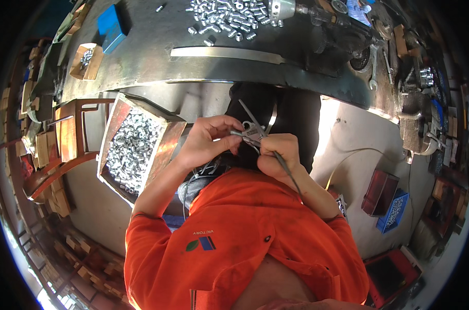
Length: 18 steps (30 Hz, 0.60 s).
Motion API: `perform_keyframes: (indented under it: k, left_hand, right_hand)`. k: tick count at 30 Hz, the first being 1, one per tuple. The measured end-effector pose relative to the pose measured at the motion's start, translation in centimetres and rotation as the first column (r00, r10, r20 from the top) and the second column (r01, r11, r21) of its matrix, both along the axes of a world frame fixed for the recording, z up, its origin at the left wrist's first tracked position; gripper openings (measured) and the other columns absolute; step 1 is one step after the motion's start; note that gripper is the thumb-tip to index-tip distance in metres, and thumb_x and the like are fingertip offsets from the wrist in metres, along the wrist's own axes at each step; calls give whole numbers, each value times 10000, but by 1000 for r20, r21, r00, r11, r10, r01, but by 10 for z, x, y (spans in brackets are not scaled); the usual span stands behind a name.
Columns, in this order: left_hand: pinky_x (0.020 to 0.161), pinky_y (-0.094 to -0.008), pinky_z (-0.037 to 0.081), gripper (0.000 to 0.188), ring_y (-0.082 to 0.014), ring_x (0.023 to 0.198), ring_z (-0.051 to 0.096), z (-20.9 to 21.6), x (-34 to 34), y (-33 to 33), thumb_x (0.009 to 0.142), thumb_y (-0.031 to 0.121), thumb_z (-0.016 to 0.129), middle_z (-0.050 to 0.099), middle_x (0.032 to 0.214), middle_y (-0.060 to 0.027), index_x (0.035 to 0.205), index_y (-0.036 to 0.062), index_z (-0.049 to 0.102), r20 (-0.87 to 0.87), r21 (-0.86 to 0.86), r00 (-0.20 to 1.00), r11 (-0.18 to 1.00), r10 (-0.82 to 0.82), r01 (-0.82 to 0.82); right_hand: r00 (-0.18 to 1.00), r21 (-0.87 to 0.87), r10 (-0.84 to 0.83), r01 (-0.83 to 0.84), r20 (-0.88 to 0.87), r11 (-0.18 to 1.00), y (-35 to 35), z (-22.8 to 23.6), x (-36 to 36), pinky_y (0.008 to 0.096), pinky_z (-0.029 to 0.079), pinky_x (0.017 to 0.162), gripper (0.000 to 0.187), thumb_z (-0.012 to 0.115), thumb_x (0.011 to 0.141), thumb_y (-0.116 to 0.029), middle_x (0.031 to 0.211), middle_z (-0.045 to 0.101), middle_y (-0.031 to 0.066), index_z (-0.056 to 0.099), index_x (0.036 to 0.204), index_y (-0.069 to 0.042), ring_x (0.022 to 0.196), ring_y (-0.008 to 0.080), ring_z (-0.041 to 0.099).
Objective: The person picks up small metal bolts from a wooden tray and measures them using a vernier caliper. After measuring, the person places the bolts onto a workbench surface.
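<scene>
Steel tabletop [146, 58] is running across the far side of the workshop, bearing a heap [227, 19] of metal fittings and a flat strip [224, 52]. To the person's left, an open crate [173, 147] of similar pieces is standing below tabletop level.

Left hand [208, 139] is pinching a small part [236, 133], thumb and fingertips nearly together. Right hand [280, 155] is closing in a fist around a grey tool [253, 134]; exact kind unclear. Part and tool are meeting above the lap, short of the tabletop's near edge. Whether they are touching: cannot tell, fingers are hiding it.

Risks, as judged. Grip on the part is looking shallow; a push off-line from the tool could be popping it loose, and only dark trousers [304, 111] and floor are lying below. Long shaft, apparently the tool's, is sticking out both sides of the fist; a quick wrist turn could be scraping the left fingers or snagging the sleeve. Loose fittings near the heap's edge could be rolling if the tabletop is getting bumped.
</scene>
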<state>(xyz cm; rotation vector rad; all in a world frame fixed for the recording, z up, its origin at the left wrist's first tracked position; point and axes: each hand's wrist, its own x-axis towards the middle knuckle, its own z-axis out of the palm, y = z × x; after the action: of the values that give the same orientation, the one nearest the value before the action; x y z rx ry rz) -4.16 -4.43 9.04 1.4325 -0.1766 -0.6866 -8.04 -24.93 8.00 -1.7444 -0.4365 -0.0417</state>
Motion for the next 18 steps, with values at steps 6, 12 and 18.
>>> perform_keyframes:
  k: [6,12,18]
  left_hand:
    - [498,-255,441,180,-127,531,551,-14,18,8,677,16,680,576,694,-52,850,26,633,702,506,704,773,-111,-383]
    - [458,-262,403,186,-125,477,476,-17,18,8,629,4,664,524,645,-51,810,36,631,709,445,705,797,-35,-408]
    - [453,-292,397,206,-159,495,505,-20,17,7,612,11,678,514,646,-63,809,39,626,705,429,708,816,-36,-386]
  right_hand:
    - [988,98,99,-110,116,989,-5,19,-9,287,227,359,233,465,472,99,462,329,61,302,512,-62,368,187,341]
    - [982,130,182,-186,45,974,-1,29,-16,348,222,395,257,552,529,-15,496,283,72,297,550,-45,417,234,302]
    - [984,66,142,-150,105,987,7,26,-6,308,224,361,242,480,479,85,464,300,69,283,515,-51,369,214,331]
